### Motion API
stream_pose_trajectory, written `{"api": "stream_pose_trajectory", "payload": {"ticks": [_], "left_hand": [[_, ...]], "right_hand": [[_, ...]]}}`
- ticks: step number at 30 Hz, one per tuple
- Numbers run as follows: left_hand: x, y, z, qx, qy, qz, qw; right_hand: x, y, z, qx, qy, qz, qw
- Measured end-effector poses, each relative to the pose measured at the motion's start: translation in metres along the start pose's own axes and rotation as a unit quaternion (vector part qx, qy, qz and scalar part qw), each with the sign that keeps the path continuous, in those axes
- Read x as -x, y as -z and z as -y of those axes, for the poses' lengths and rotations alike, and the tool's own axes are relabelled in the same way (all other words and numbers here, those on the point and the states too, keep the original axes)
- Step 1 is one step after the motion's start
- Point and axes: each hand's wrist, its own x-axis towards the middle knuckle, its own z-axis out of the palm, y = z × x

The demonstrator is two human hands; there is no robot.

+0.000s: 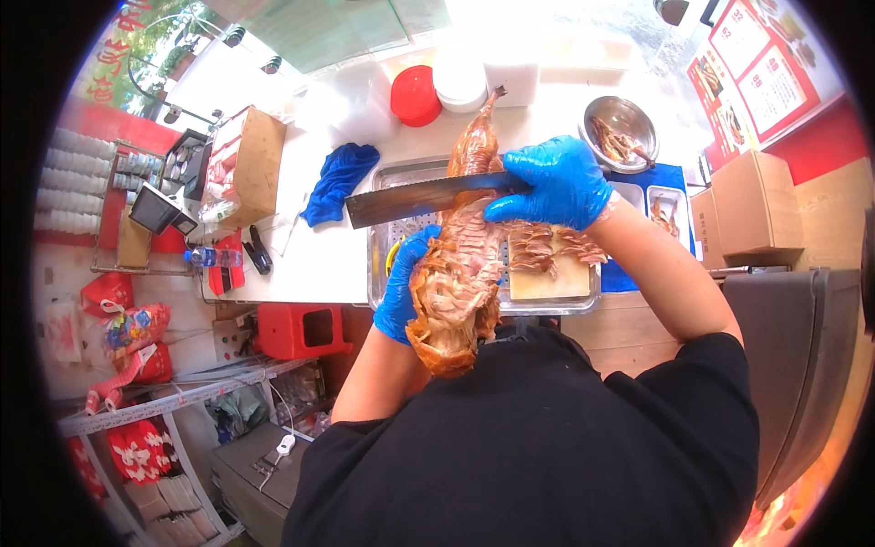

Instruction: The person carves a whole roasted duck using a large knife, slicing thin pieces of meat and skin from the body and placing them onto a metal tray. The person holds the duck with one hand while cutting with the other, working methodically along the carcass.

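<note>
A roast duck (456, 305) with glossy brown skin is held up over a metal tray (374, 251), its neck end pointing away from me. Much of its near part is carved down to pale meat. My left hand (399, 296), in a blue glove, grips the duck's left side. In my blue-gloved right hand (558, 182) is a long, broad-bladed knife (415, 198). Its blade lies crosswise over the duck and reaches out to the left. Sliced duck meat (531, 251) rests in rows on a cutting board (551, 284) right of the duck.
Back right, a steel bowl (645, 123) contains duck pieces, near a white tray (682, 196) on blue cloth. A crumpled blue cloth (337, 185) lies left of the metal tray. Beyond it stand a red lid (416, 96) and white tubs. Cardboard boxes (756, 205) stand right.
</note>
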Motion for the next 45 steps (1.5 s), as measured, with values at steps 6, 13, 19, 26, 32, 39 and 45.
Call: {"api": "stream_pose_trajectory", "payload": {"ticks": [6, 13, 19, 26, 32, 39, 45], "left_hand": [[-0.008, -0.014, 0.001, 0.009, -0.002, -0.016, 1.000], [-0.019, -0.023, 0.013, -0.074, -0.032, -0.062, 0.995], [-0.033, -0.022, 0.025, -0.126, -0.070, -0.116, 0.983], [-0.033, 0.008, 0.015, -0.086, -0.040, -0.101, 0.990], [-0.017, 0.046, 0.003, -0.089, -0.092, -0.152, 0.980], [-0.007, 0.043, 0.004, -0.085, -0.071, -0.180, 0.977], [-0.005, 0.026, 0.007, -0.086, -0.049, -0.146, 0.984]], "right_hand": [[0.006, -0.010, 0.008, -0.003, -0.092, 0.035, 0.995], [0.009, -0.006, 0.006, -0.044, -0.281, 0.244, 0.927], [0.018, -0.005, 0.010, -0.215, -0.376, 0.299, 0.850], [0.056, 0.020, -0.005, -0.282, -0.299, 0.178, 0.894], [0.214, -0.009, -0.071, 0.041, -0.160, 0.234, 0.958], [0.227, -0.026, -0.054, -0.016, -0.444, 0.294, 0.846], [0.223, -0.039, -0.051, 0.049, -0.414, 0.218, 0.882]]}}
